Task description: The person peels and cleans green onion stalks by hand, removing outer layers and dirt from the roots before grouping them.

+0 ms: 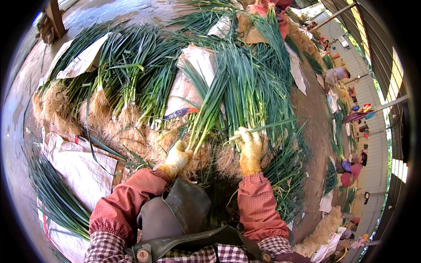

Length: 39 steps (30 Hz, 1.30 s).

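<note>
Far left I see a row of green onion bunches lying on the ground, long green leaves pointing away, pale tangled roots toward me, white sacks under and beside them. More loose green leaves lie at lower left.

My left hand, in a dirty yellow glove, is closed around the base of one green onion bunch. The bunch rises from the fist and tilts up and to the right, white stalks just above the grip, roots hanging right beside the glove.

My right hand, also yellow-gloved, is closed around the stalks of a second, thicker bunch. Its dark green leaves fan straight up away from me; its root clump sits just left of and below the fist.

Red sleeves and a grey apron show below. Far right, other people sit among more onions.
</note>
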Each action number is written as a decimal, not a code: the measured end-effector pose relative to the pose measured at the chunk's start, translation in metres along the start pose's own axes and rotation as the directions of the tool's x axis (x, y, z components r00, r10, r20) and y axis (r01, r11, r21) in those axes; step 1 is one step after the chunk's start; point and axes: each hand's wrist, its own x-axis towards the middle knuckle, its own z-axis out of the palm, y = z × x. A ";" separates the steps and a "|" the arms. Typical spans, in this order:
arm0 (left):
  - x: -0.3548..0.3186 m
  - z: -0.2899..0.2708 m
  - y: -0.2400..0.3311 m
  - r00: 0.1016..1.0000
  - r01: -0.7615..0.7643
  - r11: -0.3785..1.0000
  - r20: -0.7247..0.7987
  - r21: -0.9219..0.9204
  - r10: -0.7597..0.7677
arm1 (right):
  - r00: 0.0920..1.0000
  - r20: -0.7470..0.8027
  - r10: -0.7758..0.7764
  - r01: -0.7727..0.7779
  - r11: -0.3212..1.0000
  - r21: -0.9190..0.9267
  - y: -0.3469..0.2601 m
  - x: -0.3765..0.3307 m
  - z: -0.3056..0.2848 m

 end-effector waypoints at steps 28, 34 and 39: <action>-0.010 -0.008 0.011 0.938 0.195 0.932 0.336 -0.306 -0.085 | 0.886 0.239 0.397 0.220 0.093 -0.971 0.051 -0.029 -0.059; -0.010 0.004 0.007 0.928 -0.013 0.996 0.370 -0.086 0.044 | 0.926 0.208 0.314 -0.148 0.811 -0.567 0.064 0.015 0.015; 0.004 -0.001 -0.015 0.952 0.223 0.912 0.276 -0.344 -0.129 | 0.955 0.258 0.149 0.005 0.858 -0.513 0.040 -0.019 0.040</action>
